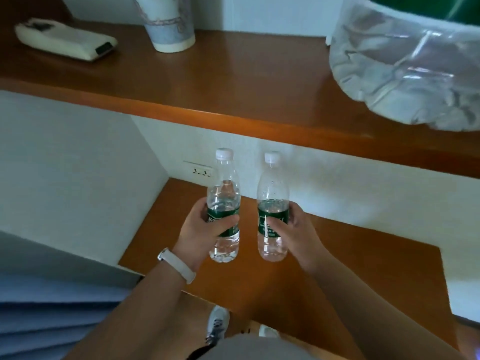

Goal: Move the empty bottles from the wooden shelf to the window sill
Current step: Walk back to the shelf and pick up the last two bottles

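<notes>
Two clear plastic bottles with white caps and green labels are held upright, side by side, above a low wooden shelf (337,255). My left hand (200,229) is wrapped around the label of the left bottle (224,193). My right hand (293,229) grips the label of the right bottle (272,188). Both bottles look empty. A white band sits on my left wrist. A higher wooden ledge (233,81) runs across the view above the bottles.
On the upper ledge stand a pale blue and white vase (171,29), a cream pouch (65,40) at the left and a clear plastic bag of cloth (405,74) at the right. A wall socket (198,171) sits behind the bottles. My shoes show below.
</notes>
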